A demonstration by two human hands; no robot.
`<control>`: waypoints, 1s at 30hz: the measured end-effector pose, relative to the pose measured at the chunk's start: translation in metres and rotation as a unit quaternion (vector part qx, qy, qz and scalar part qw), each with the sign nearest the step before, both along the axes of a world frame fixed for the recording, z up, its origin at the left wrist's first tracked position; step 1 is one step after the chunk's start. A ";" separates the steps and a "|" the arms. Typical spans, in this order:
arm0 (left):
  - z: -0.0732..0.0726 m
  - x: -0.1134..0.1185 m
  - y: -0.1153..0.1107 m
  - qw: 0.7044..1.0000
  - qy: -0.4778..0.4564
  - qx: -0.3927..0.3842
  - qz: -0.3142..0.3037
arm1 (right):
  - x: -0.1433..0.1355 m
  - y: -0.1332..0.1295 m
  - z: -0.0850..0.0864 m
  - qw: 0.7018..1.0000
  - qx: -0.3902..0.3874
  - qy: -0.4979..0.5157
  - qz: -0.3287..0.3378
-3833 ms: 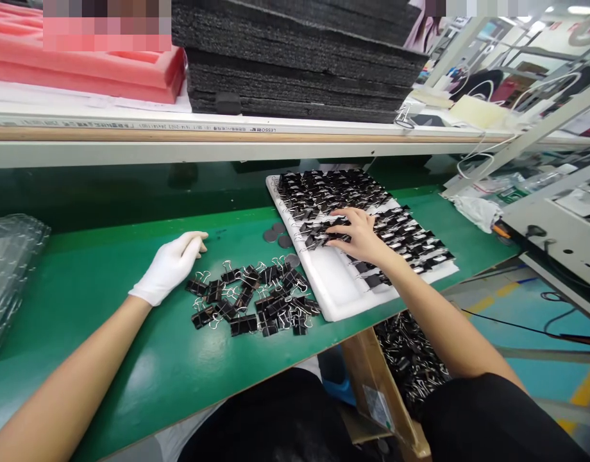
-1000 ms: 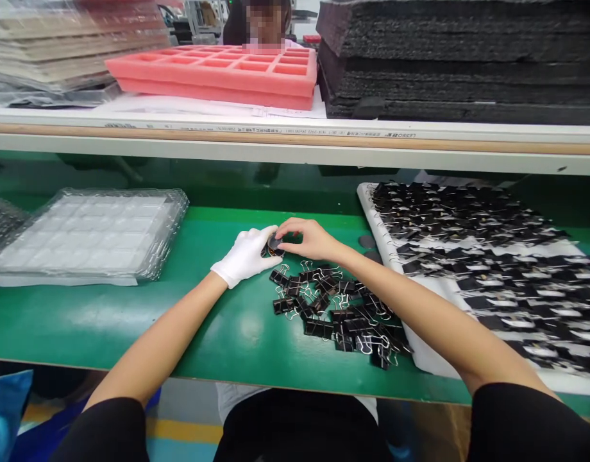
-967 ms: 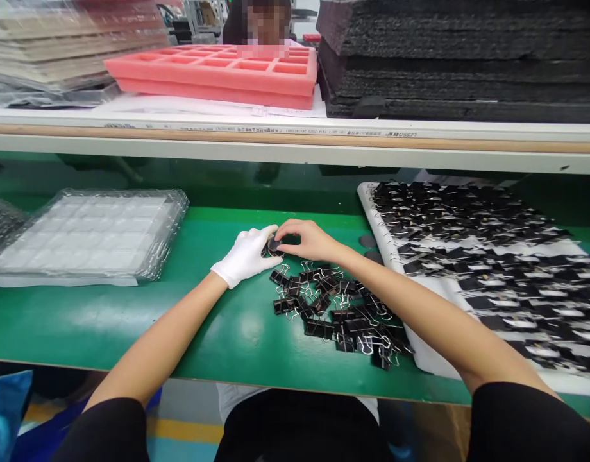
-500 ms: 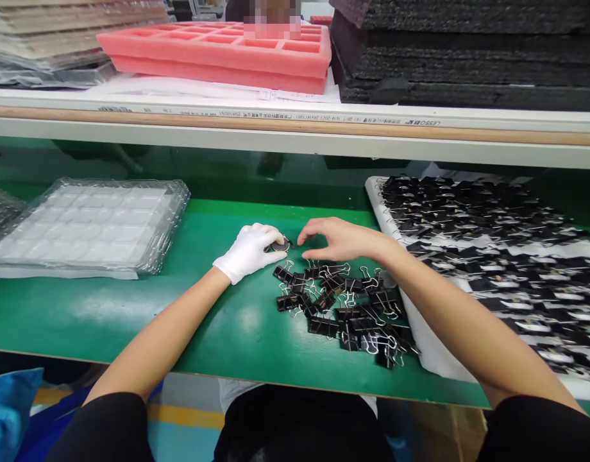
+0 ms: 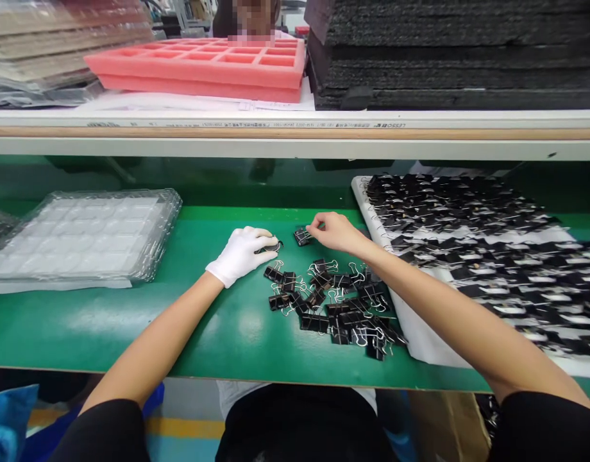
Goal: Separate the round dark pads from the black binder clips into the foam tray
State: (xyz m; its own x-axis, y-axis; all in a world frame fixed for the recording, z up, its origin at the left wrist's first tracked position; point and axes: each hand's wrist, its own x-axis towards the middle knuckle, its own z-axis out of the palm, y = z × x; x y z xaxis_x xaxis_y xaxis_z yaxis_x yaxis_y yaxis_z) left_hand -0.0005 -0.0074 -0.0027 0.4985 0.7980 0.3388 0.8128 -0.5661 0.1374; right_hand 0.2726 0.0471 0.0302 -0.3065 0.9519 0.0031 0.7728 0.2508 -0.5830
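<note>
Looks forward and down from the wearer's head, above the near side of the pile of binder clips (image 5: 340,308), close enough to take in the lap (image 5: 295,423) and black sleeves (image 5: 107,433) before it. Faces across the pile to the shelf (image 5: 227,148) behind it, pink foam tray (image 5: 199,83) on top. Spans wide, from the clear plastic trays (image 5: 88,234) well left of the pile to the white tray (image 5: 415,335) just right of it, cut off at the frame's edge.

Green bench (image 5: 203,346) carries loose binder clips (image 5: 315,322), clear trays (image 5: 165,228), 1 white tray (image 5: 420,333).
</note>
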 end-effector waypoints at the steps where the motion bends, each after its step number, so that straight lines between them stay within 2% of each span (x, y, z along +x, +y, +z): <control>1: 0.000 -0.001 0.000 1.000 -0.003 -0.002 -0.003 | -0.001 0.000 0.000 1.000 -0.003 -0.024 0.000; 6: -0.001 -0.004 0.002 0.999 -0.036 0.000 0.013 | -0.003 0.001 0.001 0.996 -0.026 -0.082 -0.002; 10: -0.008 -0.006 0.008 0.998 -0.038 0.023 -0.040 | -0.004 0.006 -0.002 0.997 0.018 -0.073 0.004; 13: -0.010 -0.009 0.010 0.998 -0.018 0.032 -0.053 | -0.005 0.011 -0.006 0.997 0.034 -0.058 0.041; 17: 0.000 -0.012 0.007 0.999 0.016 0.001 -0.035 | -0.003 0.016 -0.006 0.984 0.043 -0.084 0.148; 19: 0.008 -0.011 0.007 0.999 0.025 -0.037 -0.029 | 0.000 0.018 -0.005 0.978 0.049 -0.098 0.179; 24: 0.023 0.004 0.013 0.995 0.066 -0.075 -0.003 | 0.008 0.022 -0.006 0.975 0.027 -0.073 0.207; 27: 0.025 0.014 0.014 0.993 0.091 -0.065 0.038 | 0.013 0.024 -0.009 0.978 0.030 -0.064 0.199; 30: 0.024 0.017 0.016 0.993 0.106 -0.045 0.040 | 0.014 0.022 -0.010 0.979 0.040 -0.059 0.192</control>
State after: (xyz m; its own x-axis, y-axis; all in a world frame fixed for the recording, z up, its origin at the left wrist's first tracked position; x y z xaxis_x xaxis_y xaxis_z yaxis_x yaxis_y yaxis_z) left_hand 0.0167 0.0085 0.0212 0.4843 0.8603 0.1595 0.8709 -0.4914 0.0059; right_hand 0.2869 0.0692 0.0206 -0.6445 0.7644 0.0154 0.6732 0.5769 -0.4626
